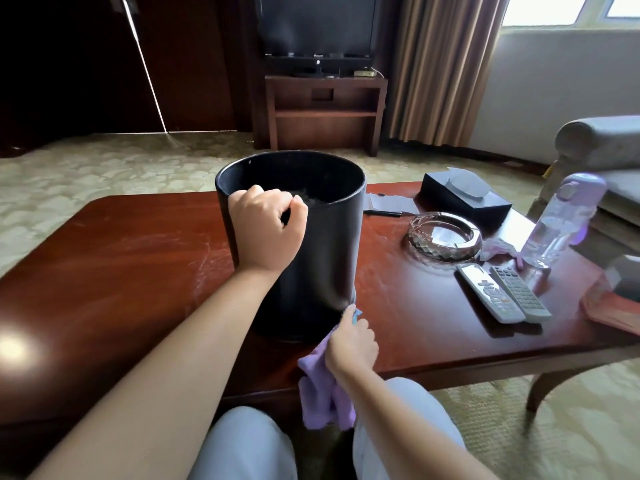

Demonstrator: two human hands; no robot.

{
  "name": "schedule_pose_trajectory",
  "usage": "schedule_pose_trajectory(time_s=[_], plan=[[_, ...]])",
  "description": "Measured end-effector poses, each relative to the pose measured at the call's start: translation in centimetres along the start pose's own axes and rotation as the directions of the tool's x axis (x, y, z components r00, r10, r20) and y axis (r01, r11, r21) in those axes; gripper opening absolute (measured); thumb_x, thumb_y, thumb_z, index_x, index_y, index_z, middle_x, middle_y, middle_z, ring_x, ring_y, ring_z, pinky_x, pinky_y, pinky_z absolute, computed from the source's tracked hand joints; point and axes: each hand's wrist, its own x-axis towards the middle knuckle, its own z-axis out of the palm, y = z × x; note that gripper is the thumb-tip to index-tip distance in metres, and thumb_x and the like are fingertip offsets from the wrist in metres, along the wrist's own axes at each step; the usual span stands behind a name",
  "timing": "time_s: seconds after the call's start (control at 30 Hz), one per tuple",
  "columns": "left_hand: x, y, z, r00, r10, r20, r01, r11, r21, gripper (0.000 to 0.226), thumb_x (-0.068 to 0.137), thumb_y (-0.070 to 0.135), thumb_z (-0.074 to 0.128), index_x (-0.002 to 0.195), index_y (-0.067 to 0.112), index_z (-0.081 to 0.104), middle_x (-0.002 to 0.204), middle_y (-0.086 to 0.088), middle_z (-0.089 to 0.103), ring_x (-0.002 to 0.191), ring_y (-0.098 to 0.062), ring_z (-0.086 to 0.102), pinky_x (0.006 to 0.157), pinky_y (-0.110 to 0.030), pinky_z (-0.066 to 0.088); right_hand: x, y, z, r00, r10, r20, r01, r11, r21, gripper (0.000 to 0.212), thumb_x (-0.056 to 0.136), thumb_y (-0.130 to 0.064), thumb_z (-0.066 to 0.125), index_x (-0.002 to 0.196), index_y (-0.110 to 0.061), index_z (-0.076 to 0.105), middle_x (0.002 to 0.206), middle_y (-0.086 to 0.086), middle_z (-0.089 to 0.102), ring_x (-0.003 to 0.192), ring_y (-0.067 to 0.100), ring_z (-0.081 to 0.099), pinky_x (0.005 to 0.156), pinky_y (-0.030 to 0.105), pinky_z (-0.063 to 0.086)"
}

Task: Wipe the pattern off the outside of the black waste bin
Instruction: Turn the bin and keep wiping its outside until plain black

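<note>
The black waste bin [311,244] stands upright near the middle of the wooden coffee table [121,271]. The left hand [265,230] curls over its near rim, gripping it. The right hand [351,342] clutches a purple cloth [320,386] against the bin's lower right side, near the table's near edge.

The waste bin [311,244] stood upright near the middle of the table [121,258]. To its right lay an ashtray [445,235], with a box [464,197] behind it toward the far right corner. Two remotes [504,294] lay side by side before the ashtray, a bottle [561,220] just right of them by the right edge.
</note>
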Motion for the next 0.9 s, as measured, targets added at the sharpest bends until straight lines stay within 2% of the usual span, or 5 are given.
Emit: schedule_pose_trajectory(time_s=[0.23,0.43,0.6,0.77,0.9], plan=[[0.1,0.0,-0.2,1.0,-0.003,0.026,0.003,1.0,-0.015,0.04,0.084,0.022,0.044,0.048,0.019,0.026,0.046,0.011,0.022,0.048,-0.017,0.031,0.062,-0.028,0.02,-3.8,-3.4,2.8,1.0,0.014,0.025,-0.013,0.999,-0.034,0.055,0.095,-0.003,0.027,0.146,0.001,0.006,0.141,0.015,0.039,0.119,0.028,0.046,0.095,0.037,0.036],[0.1,0.0,-0.2,0.999,-0.019,0.026,0.019,1.0,-0.001,0.04,0.084,0.023,0.044,0.048,0.018,0.027,0.046,0.01,0.024,0.048,-0.018,0.032,0.061,-0.031,0.021,-1.3,-1.3,0.9,1.0,-0.012,0.002,0.012,0.998,-0.069,0.052,0.096,-0.012,0.028,0.146,-0.007,0.016,0.137,0.013,0.043,0.119,0.03,0.046,0.094,0.038,0.035],[0.0,-0.1,-0.1,1.0,-0.021,0.02,0.022,1.0,-0.018,0.041,0.084,0.022,0.045,0.047,0.017,0.027,0.045,0.009,0.023,0.047,-0.019,0.031,0.06,-0.032,0.025,3.3,0.3,-1.5,0.994,0.035,0.099,-0.033,0.999,-0.024,0.035,0.095,-0.017,0.025,0.126,-0.017,0.041,0.133,0.011,0.045,0.122,0.03,0.044,0.096,0.039,0.033],[0.0,0.0,-0.1,1.0,-0.019,0.009,0.019,1.0,-0.001,0.041,0.084,0.022,0.045,0.048,0.018,0.026,0.046,0.009,0.023,0.048,-0.018,0.031,0.06,-0.032,0.022,0.6,-0.1,-0.1,1.0,0.023,-0.015,-0.023,1.0,0.006,0.031,0.094,-0.016,0.027,0.121,-0.018,0.044,0.124,0.009,0.048,0.114,0.029,0.047,0.09,0.039,0.036],[0.1,0.0,-0.4,0.999,-0.021,0.05,0.022,1.0,-0.019,0.04,0.082,0.023,0.044,0.048,0.019,0.024,0.045,0.011,0.017,0.048,-0.017,0.031,0.061,-0.029,0.02,-1.9,-0.9,1.4,1.0,0.029,0.0,-0.029,0.999,0.035,0.034,0.096,-0.014,0.03,0.128,-0.014,0.04,0.125,0.007,0.048,0.114,0.027,0.047,0.092,0.037,0.035]])
